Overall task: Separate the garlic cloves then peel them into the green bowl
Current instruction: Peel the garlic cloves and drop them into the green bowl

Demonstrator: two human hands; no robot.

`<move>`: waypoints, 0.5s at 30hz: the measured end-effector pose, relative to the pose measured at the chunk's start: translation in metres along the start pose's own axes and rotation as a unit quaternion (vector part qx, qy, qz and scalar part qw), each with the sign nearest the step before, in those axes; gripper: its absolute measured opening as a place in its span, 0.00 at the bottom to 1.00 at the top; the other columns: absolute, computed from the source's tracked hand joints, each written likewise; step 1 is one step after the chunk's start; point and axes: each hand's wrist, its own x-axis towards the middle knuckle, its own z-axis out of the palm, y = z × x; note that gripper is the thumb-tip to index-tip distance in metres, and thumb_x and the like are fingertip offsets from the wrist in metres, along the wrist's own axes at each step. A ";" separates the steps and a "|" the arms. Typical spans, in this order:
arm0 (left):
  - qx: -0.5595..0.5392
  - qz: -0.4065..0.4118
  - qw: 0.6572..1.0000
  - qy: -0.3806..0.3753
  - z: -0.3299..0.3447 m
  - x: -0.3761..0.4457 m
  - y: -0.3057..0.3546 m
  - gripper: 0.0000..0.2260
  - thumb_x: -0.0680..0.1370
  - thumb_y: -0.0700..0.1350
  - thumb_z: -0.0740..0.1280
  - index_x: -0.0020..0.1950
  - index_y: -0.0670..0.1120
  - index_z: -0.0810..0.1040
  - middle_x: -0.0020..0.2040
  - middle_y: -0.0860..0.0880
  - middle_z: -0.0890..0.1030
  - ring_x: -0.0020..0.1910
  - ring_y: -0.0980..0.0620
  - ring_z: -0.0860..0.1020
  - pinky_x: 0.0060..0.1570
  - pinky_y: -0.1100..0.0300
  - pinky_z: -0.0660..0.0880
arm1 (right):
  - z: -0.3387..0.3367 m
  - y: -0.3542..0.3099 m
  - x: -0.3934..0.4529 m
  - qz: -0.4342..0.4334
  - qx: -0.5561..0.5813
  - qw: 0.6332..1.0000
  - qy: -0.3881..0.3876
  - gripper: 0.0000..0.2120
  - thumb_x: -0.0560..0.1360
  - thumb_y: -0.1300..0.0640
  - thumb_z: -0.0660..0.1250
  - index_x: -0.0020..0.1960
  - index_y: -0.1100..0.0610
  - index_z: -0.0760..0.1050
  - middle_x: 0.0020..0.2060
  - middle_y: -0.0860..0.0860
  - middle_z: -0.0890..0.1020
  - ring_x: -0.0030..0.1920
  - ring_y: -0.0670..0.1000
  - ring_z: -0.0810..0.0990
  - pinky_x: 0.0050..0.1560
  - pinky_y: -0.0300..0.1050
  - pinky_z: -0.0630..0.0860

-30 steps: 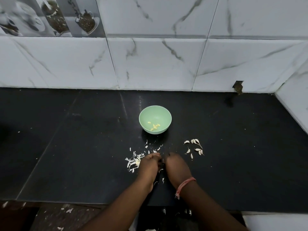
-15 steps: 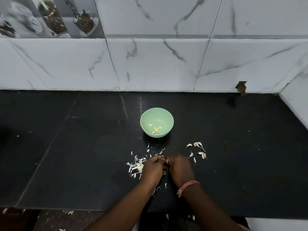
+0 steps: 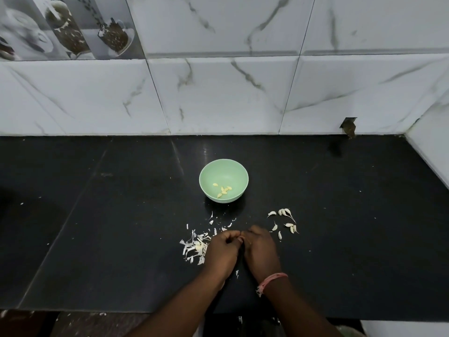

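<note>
Although several peeled, pale yellow garlic cloves (image 3: 223, 189) already lie in the bottom of the small round light-green plastic bowl (image 3: 209, 171), the job looks only partly done. That bowl stands near the middle of the black polished stone table (image 3: 97, 227), well back from its front edge. A loose group of unpeeled white garlic cloves (image 3: 284, 221) with thin tails waits on the table between the bowl and the front edge, off to the right of the hands. About nine or ten of them show, so by my reckoning more remain to peel than sit in the bowl. Torn white papery garlic skins (image 3: 194, 246) are scattered in a small heap just beside the left hand, toward the front edge, with stray flakes reaching back toward the bowl.

Both hands meet close to the front edge. The left hand (image 3: 222, 251) has its fingers (image 3: 228, 235) curled inward, and the right hand (image 3: 261, 250), with a pink thread band at the wrist, curls its fingers toward them so that the fingertips touch. They seem to pinch a clove between them for peeling, but it is hidden, so I cannot tell for certain what they hold.
</note>
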 end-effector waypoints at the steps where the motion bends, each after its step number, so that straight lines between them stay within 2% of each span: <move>1: -0.001 -0.004 1.000 0.003 0.000 0.000 -0.001 0.08 0.78 0.40 0.68 0.51 0.49 0.86 0.44 0.50 0.87 0.40 0.54 0.82 0.47 0.57 0.77 | 0.000 0.000 -0.002 -0.005 -0.009 1.000 -0.003 0.12 0.70 0.56 0.59 0.32 0.57 0.76 0.31 0.52 0.73 0.32 0.54 0.73 0.30 0.46 0.68; 5: -0.017 -0.016 1.000 0.015 0.000 -0.002 -0.001 0.09 0.79 0.39 0.68 0.51 0.49 0.86 0.43 0.48 0.87 0.39 0.53 0.81 0.45 0.56 0.77 | 0.000 0.001 -0.006 -0.033 -0.049 0.998 -0.007 0.11 0.72 0.56 0.59 0.34 0.55 0.77 0.33 0.50 0.73 0.34 0.52 0.73 0.33 0.43 0.63; 8: -0.035 -0.019 0.999 0.031 -0.004 -0.003 -0.001 0.09 0.80 0.37 0.66 0.54 0.47 0.84 0.45 0.47 0.87 0.40 0.52 0.81 0.48 0.53 0.80 | -0.002 0.006 -0.002 -0.024 -0.013 0.999 -0.021 0.14 0.75 0.54 0.60 0.35 0.56 0.79 0.33 0.51 0.74 0.34 0.53 0.74 0.34 0.45 0.69; 10: -0.068 -0.027 0.996 0.043 -0.007 -0.002 -0.002 0.09 0.81 0.36 0.66 0.55 0.46 0.83 0.45 0.46 0.86 0.40 0.52 0.80 0.48 0.54 0.80 | -0.006 0.003 0.000 0.030 0.066 0.996 -0.044 0.12 0.77 0.57 0.65 0.38 0.55 0.83 0.36 0.51 0.77 0.37 0.51 0.76 0.41 0.47 0.73; 12: -0.102 -0.041 0.992 0.055 -0.009 -0.002 -0.001 0.08 0.81 0.35 0.65 0.55 0.43 0.82 0.43 0.45 0.85 0.38 0.52 0.80 0.43 0.59 0.78 | -0.010 -0.001 0.000 0.089 0.146 0.985 -0.039 0.08 0.76 0.64 0.69 0.42 0.55 0.85 0.39 0.49 0.82 0.40 0.46 0.79 0.46 0.37 0.73; 13: -0.114 -0.047 0.991 0.056 -0.009 -0.004 0.000 0.08 0.82 0.35 0.64 0.55 0.42 0.82 0.42 0.45 0.84 0.37 0.53 0.79 0.40 0.61 0.78 | -0.012 -0.005 0.000 0.135 0.191 0.972 -0.033 0.09 0.76 0.66 0.70 0.43 0.55 0.86 0.40 0.48 0.84 0.40 0.44 0.80 0.46 0.33 0.73; 15: -0.132 -0.054 0.988 0.054 -0.009 -0.009 0.003 0.07 0.82 0.34 0.63 0.54 0.41 0.81 0.42 0.44 0.83 0.36 0.53 0.78 0.36 0.64 0.78 | -0.013 -0.013 -0.002 0.235 0.305 0.922 -0.035 0.09 0.77 0.67 0.71 0.44 0.54 0.85 0.39 0.48 0.86 0.36 0.45 0.82 0.42 0.33 0.76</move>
